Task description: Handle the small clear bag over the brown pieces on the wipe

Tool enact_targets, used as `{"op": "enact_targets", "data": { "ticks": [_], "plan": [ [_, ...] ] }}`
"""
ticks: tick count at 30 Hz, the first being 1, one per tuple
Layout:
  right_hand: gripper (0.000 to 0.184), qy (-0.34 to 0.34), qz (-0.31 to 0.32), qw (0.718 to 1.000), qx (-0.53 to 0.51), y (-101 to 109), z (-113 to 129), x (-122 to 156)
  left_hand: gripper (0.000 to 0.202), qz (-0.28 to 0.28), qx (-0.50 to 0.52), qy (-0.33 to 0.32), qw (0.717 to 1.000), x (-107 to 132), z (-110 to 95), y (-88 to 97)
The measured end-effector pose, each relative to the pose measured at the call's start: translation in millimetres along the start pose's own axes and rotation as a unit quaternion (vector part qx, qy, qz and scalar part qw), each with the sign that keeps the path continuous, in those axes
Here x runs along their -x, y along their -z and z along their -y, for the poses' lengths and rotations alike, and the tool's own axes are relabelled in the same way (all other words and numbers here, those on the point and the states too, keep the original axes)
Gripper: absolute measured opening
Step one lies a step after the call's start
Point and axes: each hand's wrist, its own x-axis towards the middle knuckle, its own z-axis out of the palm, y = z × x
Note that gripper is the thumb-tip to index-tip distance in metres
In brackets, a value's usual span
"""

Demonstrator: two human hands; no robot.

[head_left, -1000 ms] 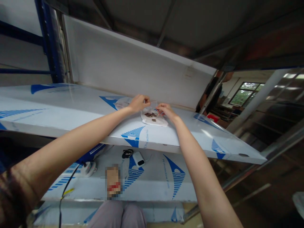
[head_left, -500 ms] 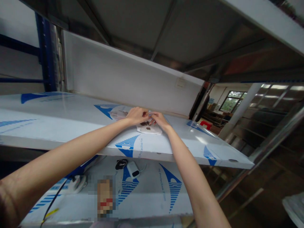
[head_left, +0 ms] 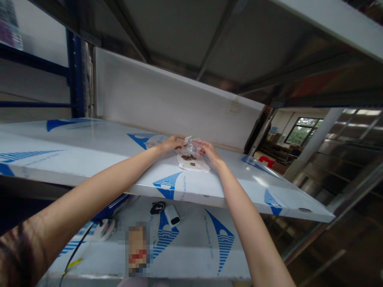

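Note:
A clear, crinkled plastic bag (head_left: 193,143) stands upright between my hands on the film-covered shelf (head_left: 113,149). My left hand (head_left: 172,143) has its fingers closed on the bag's left side. On the right side, my right hand (head_left: 210,150) pinches the bag's edge. Just below it, several small dark brown pieces (head_left: 188,158) lie on a white sheet or pouch (head_left: 196,166); one piece sits apart near the front. What the sheet is made of is too small to tell. Left of my left hand, another clear plastic wrap (head_left: 155,139) lies flat.
A metal shelf (head_left: 185,36) hangs overhead, and a white panel (head_left: 167,95) closes the back. On the lower shelf are a white device (head_left: 172,216), a black coiled cable (head_left: 157,207) and white plugs (head_left: 104,229). A metal post (head_left: 335,207) rises at the right.
My hands have spread apart with the plastic bag between them, and the brown pieces show more fully. The whole view has shifted slightly.

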Motion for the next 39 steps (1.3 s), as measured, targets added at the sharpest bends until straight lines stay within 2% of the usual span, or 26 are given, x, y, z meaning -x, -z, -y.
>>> {"op": "enact_targets", "data": {
  "ticks": [7,11,16,22,24,27,31,36,39],
  "plan": [
    [0.042,-0.041,0.02,0.998,-0.037,5.4,-2.0,2.5,0.011,-0.076,0.048,0.04,0.995,0.3,-7.5,1.3],
    [0.042,-0.043,-0.007,0.998,-0.053,10.7,-2.3,1.0,0.009,-0.093,0.052,0.054,0.993,1.1,-8.6,1.0],
    [0.014,-0.053,-0.052,0.997,0.022,8.7,-11.0,-2.9,0.012,-0.086,0.054,0.057,0.993,2.3,-10.0,1.8],
    [0.012,-0.06,-0.034,0.992,0.106,8.3,-26.2,-9.6,0.027,-0.128,0.045,0.084,0.987,12.6,-21.9,2.5],
    [0.013,-0.045,-0.041,0.988,0.141,10.4,-29.5,-11.7,0.028,-0.126,0.045,0.076,0.988,14.1,-24.0,2.6],
    [0.014,-0.02,-0.047,0.978,0.204,13.8,-33.4,-14.3,0.017,-0.114,0.055,0.037,0.991,12.2,-23.0,2.2],
    [0.012,-0.003,-0.02,0.971,0.238,16.9,-37.7,-16.0,0.01,-0.091,0.051,-0.012,0.994,5.7,-17.0,1.0],
    [0.01,0.001,-0.013,0.974,0.228,18.4,-41.4,-17.5,0.033,-0.079,-0.042,0.007,0.996,-0.2,-7.6,0.5],
    [0.011,0.008,-0.031,0.978,0.205,18.5,-42.9,-18.6,0.028,-0.06,-0.154,0.007,0.986,-0.2,-2.5,-0.1]
  ]
}}
